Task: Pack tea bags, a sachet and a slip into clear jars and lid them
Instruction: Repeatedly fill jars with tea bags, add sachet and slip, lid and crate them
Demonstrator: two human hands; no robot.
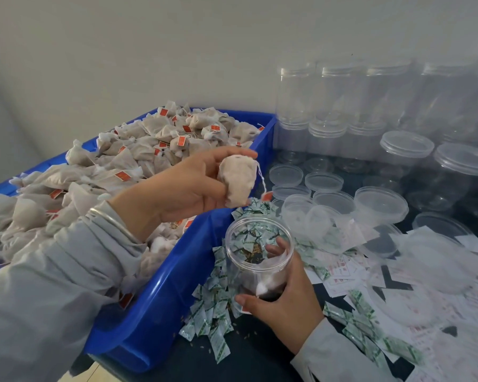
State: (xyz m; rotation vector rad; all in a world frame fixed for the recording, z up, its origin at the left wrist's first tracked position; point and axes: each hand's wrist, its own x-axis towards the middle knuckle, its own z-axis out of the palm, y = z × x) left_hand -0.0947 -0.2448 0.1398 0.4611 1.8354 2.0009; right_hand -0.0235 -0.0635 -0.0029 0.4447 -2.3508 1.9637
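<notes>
My left hand (188,186) pinches a pale tea bag (238,183) above the blue crate's right wall, its string and red tag dangling to the right. Just below it stands a clear open jar (257,255), tilted slightly, with a few tea bags inside at the bottom. My right hand (284,296) grips that jar around its lower half, fingertips showing through the plastic. Green-and-white sachets (213,321) lie heaped around the jar's base. White slips with red print (340,271) are scattered to its right.
A blue crate (160,299) heaped with tea bags (138,158) fills the left. Clear lids (323,181) lie loose behind the jar. Lidded and open empty jars (342,97) stand stacked at the back right against the wall. More sachets (370,334) and slips cover the dark table at right.
</notes>
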